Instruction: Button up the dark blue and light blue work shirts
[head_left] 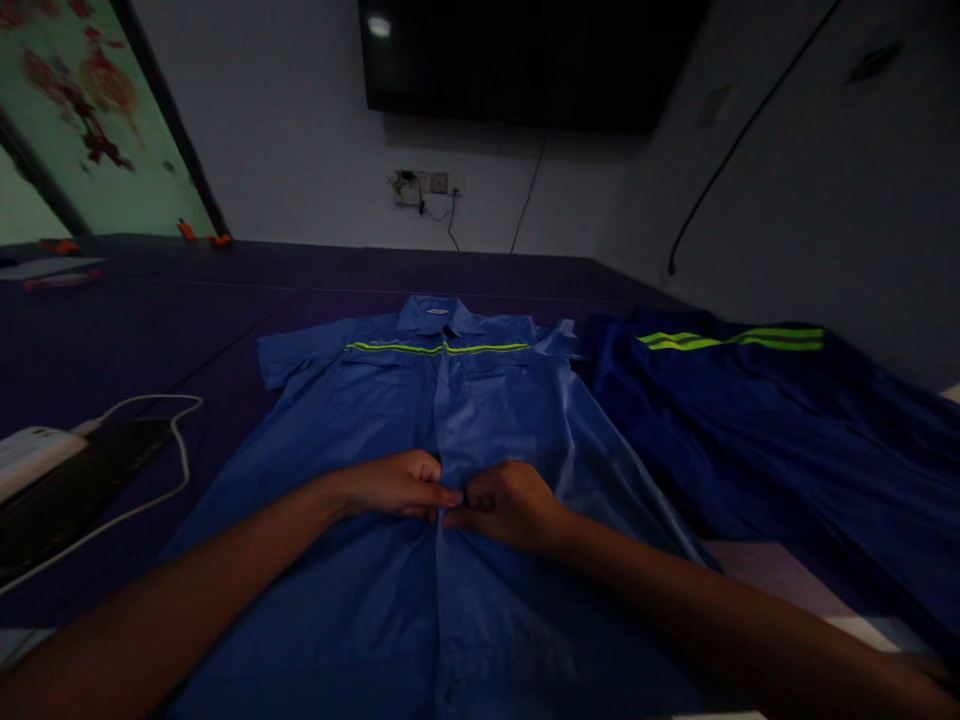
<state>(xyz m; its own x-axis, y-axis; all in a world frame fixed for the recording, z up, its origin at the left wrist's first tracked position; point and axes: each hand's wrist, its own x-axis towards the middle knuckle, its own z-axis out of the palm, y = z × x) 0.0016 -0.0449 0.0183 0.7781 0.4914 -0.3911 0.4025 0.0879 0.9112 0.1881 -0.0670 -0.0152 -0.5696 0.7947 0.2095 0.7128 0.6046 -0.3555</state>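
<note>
A light blue work shirt (487, 400) with a yellow-green reflective stripe across the chest lies flat, front up, collar away from me, on a dark table (150, 330). My left hand (394, 485) and my right hand (510, 505) meet at the shirt's front placket, about halfway down. Both have their fingers pinched on the placket edges, fingertips touching each other. What exactly sits between the fingertips is too small and dark to make out.
A darker blue garment (750, 420) with yellow-green stripes lies to the right of the shirt. At the left sit a white power strip (30, 455), a white cable (157, 440) and a black flat device (82, 480). A wall-mounted screen (525, 60) hangs beyond the table.
</note>
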